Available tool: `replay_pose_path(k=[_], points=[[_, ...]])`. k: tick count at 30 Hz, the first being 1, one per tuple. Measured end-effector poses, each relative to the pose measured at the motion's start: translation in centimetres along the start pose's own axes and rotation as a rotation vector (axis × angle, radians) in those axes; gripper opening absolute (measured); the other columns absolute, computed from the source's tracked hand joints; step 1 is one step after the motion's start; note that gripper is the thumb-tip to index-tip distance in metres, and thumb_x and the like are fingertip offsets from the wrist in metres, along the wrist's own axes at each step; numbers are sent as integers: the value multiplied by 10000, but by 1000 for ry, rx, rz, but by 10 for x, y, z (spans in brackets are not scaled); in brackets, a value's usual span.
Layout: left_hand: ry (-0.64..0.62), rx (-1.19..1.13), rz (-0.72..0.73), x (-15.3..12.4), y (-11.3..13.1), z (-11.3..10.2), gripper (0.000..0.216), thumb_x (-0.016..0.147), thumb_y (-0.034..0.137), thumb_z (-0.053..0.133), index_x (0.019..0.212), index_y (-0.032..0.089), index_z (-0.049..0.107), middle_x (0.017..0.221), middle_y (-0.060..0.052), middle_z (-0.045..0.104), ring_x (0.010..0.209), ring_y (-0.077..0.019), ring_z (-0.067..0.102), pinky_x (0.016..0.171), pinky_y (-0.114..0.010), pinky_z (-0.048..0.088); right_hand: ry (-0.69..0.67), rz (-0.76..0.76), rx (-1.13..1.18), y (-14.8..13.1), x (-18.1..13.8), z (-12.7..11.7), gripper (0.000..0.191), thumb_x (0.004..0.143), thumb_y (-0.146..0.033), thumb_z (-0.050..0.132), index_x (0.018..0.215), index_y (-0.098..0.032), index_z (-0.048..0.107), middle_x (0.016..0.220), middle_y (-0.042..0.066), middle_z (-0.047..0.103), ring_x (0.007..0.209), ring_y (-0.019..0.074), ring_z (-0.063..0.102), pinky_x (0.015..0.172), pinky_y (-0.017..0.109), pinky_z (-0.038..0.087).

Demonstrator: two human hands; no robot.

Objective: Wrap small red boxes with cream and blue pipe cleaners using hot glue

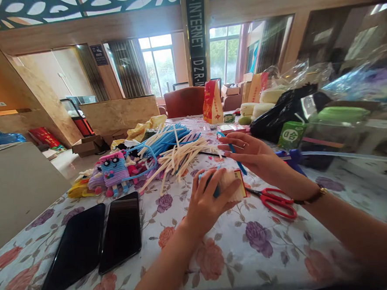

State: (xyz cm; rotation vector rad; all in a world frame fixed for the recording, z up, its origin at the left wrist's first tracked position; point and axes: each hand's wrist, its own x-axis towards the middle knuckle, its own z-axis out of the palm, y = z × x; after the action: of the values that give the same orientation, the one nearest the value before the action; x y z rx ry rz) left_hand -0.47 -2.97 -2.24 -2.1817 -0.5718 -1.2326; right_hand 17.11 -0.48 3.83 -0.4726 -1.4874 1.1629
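My left hand (206,200) is wrapped over a small block-like piece (230,181) covered in cream fuzzy strands, with some blue showing between the fingers. A red and yellow card end (240,183) sticks out on its right side. Above it, my right hand (255,153) pinches a blue pipe cleaner (237,159), which slants down toward the piece. Whether the two touch I cannot tell. Red-handled scissors (277,202) lie on the table under my right wrist, their blades partly hidden behind the piece.
Blue and cream pipe cleaners (181,156) lie piled at the back. Left of them sit a pink and blue doll (113,169) and other plush pieces. Two dark tablet-like devices (77,246) lie front left. A black bag (277,113), green carton (291,134) and blue glue gun (292,158) are at right.
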Motion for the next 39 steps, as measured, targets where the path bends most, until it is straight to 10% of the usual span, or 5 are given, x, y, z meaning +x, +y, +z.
replay_pose_path(k=[23,39], points=[[89,-63,-109,2,0,0,482,773,398,622,1197,193,523,1192,-141,516,1120,-256,450,967,-449,398,78,6,67,-8,0,-3,259,762,-166,653,977,-311,634,1112,-41,627,1022,109,595,928,248,451],[94,115,-294,0,-1,2,391,783,407,605,1112,196,578,1127,-119,553,1060,-247,472,944,-418,385,-130,169,-593,23,-38,-17,271,750,-348,640,1015,-298,654,1020,15,681,870,194,649,714,315,544]])
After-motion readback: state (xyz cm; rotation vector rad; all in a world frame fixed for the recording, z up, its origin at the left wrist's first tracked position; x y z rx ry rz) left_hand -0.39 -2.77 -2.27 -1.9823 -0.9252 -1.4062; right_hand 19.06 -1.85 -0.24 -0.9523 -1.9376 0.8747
